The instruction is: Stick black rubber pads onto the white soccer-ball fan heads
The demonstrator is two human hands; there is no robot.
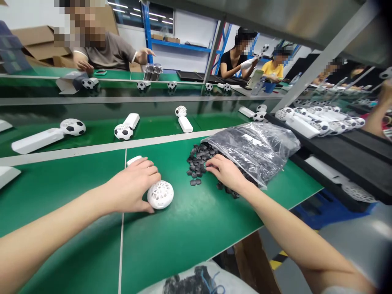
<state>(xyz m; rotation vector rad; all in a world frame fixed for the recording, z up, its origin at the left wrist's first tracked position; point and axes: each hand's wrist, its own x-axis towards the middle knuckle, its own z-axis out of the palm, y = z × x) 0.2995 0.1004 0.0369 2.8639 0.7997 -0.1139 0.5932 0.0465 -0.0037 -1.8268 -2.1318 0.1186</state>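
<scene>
The left hand (133,185) is holding the white openwork ball (161,195), likely steadying it between the table's (190,228) near and far edges; the right hand (228,173), narrowed, contents unclear, is touching black pieces (199,159) spilling within reach from the far-edge bag (257,147)

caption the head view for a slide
Left hand on a round white latticed piece, right hand at small flat black pieces beside a clear plastic bag.

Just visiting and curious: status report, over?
Left hand holds white latticed plastic ball. Right hand at small black flat pieces. Clear plastic bag close beside it.
</scene>
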